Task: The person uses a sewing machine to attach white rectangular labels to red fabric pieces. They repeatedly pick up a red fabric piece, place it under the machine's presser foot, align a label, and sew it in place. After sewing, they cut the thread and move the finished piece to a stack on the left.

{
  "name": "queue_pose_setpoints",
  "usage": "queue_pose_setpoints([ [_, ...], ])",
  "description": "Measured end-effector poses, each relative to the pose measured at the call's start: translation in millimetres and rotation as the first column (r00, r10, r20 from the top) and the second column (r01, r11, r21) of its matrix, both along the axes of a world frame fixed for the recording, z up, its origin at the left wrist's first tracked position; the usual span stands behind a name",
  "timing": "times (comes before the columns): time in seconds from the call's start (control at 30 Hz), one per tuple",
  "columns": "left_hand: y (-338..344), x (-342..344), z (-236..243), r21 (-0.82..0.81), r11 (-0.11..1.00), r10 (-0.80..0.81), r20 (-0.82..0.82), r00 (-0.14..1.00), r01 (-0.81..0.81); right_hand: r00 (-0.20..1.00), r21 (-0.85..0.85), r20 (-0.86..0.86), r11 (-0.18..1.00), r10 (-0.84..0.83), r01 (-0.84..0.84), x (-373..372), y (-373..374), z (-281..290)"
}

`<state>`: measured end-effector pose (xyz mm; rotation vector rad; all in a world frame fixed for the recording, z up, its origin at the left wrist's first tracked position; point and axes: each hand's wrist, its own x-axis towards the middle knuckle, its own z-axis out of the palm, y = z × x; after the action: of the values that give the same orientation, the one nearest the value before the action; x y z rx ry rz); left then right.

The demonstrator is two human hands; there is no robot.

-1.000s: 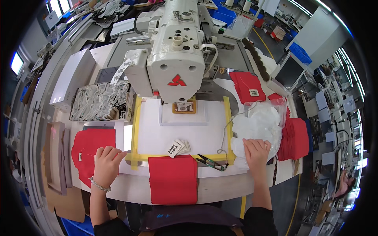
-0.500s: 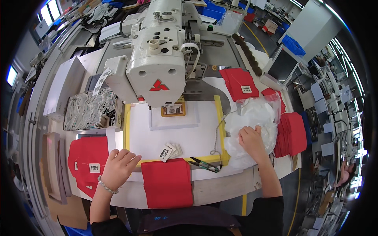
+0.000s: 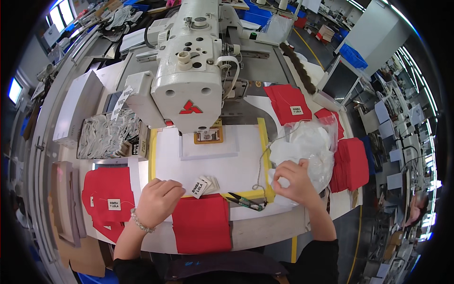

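Observation:
My left hand [image 3: 158, 201] hovers just left of a red fabric stack [image 3: 201, 225] at the table's front edge. Its fingers are bent and held together, pointing right, with nothing showing in them. My right hand [image 3: 297, 182] is by the near left side of a plastic bag of white sheets [image 3: 309, 146]. Its thumb and forefinger are pinched, and a thin white piece [image 3: 272, 173] shows at the fingertips. Between the hands lie several pale printed labels [image 3: 204, 185] and dark-handled thread snips [image 3: 245, 201].
A white sewing machine [image 3: 187, 90] stands over a yellow-edged white board [image 3: 213, 168] with a clear plate. Red pieces with sewn labels [image 3: 112, 189] lie at left, and more red stacks [image 3: 351, 163] at right. A box of white label strips [image 3: 111, 135] stands left.
Both hands have moved toward the middle. My right hand has come off the top of the white sheets, leftward and nearer to me. My left hand's fingers are closer together.

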<state>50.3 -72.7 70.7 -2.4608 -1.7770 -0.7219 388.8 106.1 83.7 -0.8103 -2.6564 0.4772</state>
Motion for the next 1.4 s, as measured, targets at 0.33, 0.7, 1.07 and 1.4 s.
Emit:
queue_pose_setpoints([
  [0.33,17.4,63.8,-9.0,-0.235,0.920,-0.043,0.735,0.677,0.314,0.899,-0.813,-0.305,0.404,0.315,-0.418,-82.1,-38.8,-26.6],
  [0.7,44.6,30.0,-7.3,-0.420,0.907,0.314,0.724,0.614,0.032,0.946,-0.678,-0.324,0.694,0.016,-0.244,-106.9,-12.2,-29.2],
  [1.07,102.2,-9.2,-67.5,-0.138,0.976,-0.102,0.394,0.914,0.168,0.945,0.514,-0.065,0.823,0.320,-0.243,-126.0,39.6,-85.5],
  [1.4,101.6,-9.7,-78.3,-0.204,0.975,-0.089,0.003,0.996,0.088,0.989,0.328,-0.025,0.935,0.148,-0.131,-118.0,32.5,-81.3],
])
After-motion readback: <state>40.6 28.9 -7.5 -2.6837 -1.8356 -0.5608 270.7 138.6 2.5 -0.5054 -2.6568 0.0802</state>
